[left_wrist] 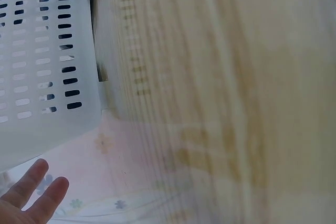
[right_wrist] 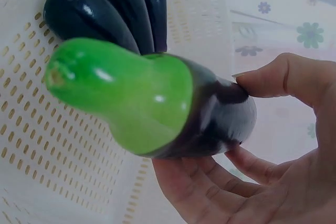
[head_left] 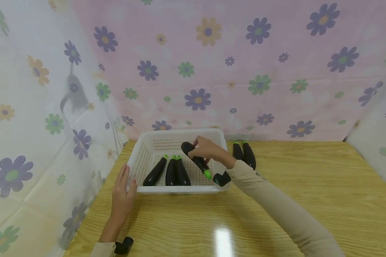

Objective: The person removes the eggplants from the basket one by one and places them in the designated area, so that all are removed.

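A white perforated plastic basket (head_left: pixel 180 189) stands on the table, with several dark eggplants inside on its left and middle. My right hand (head_left: pixel 207 148) grips an eggplant (head_left: pixel 199 163) over the right part of the basket, its green stem end pointing down toward the front. Close up in the right wrist view, thumb and fingers curl round the dark body of that eggplant (right_wrist: pixel 215 114). At the basket's left rim my left hand (head_left: pixel 123 194) rests with fingers extended. The left wrist view catches two fingers of the left hand (left_wrist: pixel 37 195) beside the basket wall (left_wrist: pixel 47 124).
Two more eggplants (head_left: pixel 249 156) lie on the wooden table (head_left: pixel 308 185) just right of the basket, partly behind the right forearm. Flowered cloth (head_left: pixel 209 71) hangs behind the table and at both sides. A black camera mount (head_left: pixel 124 245) sits on the left wrist.
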